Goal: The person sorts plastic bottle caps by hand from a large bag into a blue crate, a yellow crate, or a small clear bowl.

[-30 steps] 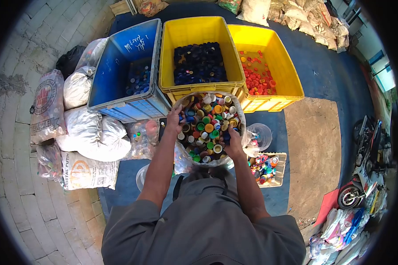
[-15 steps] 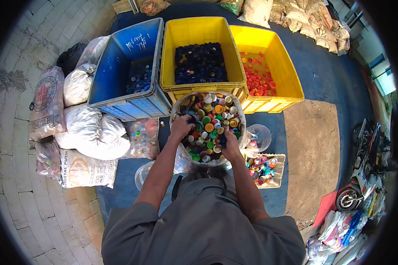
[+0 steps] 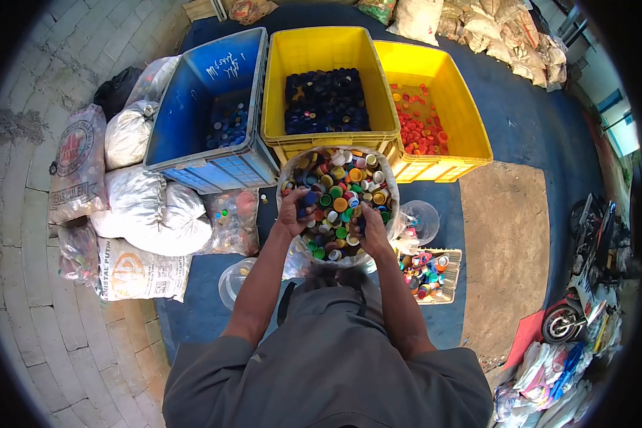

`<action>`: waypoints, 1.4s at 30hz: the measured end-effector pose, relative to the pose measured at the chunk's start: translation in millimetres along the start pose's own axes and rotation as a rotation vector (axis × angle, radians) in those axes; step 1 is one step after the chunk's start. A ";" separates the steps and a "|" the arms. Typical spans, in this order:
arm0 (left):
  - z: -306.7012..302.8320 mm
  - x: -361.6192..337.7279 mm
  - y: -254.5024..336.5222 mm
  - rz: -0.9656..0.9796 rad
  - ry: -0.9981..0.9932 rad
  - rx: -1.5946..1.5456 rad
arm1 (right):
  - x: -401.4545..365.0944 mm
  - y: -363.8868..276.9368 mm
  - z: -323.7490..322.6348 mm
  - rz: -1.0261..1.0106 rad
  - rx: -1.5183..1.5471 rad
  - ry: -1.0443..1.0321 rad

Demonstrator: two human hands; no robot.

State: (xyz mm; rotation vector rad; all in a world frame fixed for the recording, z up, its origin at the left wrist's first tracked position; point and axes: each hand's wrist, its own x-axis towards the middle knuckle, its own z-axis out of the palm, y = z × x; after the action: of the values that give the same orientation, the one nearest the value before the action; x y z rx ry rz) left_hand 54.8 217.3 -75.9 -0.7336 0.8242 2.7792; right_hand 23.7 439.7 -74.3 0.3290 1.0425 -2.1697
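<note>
A round white-rimmed sack [image 3: 284, 176] full of mixed bottle caps [image 3: 340, 205] stands in front of me. Over its left side, my left hand [image 3: 290, 214] is closed around a few dark blue bottle caps [image 3: 307, 202]. My right hand [image 3: 373, 232] is at the sack's right side, its fingers curled round dark bottle caps [image 3: 362, 224] that are partly hidden. Green, orange, white, yellow and red caps lie between the two hands.
Behind the sack stand a blue crate [image 3: 192, 121] with blue caps, a yellow crate [image 3: 328, 50] with dark caps and another yellow crate [image 3: 435, 71] with red caps. A small basket [image 3: 447, 285] of caps is at right; filled sacks [image 3: 139, 207] line the left.
My left hand has turned and drawn slightly back toward me, showing more of the dark blue caps in it. My right hand has stayed nearly in place.
</note>
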 end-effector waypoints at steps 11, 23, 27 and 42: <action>38.6 -16.8 -26.0 -0.339 0.033 0.078 | 1.4 -8.6 21.5 -0.193 -0.364 0.046; 53.7 -8.4 -37.5 -0.204 -0.165 0.521 | -7.2 -22.2 16.6 -0.514 -0.984 0.038; 58.0 -8.9 -38.8 -0.234 -0.018 0.298 | 3.0 -12.0 8.5 -0.678 -0.826 0.107; 26.7 21.0 -10.5 -0.033 0.005 -0.305 | 19.3 -30.0 -4.2 -0.092 0.465 0.079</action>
State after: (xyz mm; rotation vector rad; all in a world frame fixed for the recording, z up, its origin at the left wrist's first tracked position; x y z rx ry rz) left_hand 28.4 240.8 -71.7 -0.7905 0.3865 2.9072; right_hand -11.2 446.6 -69.0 0.5914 0.5898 -2.4885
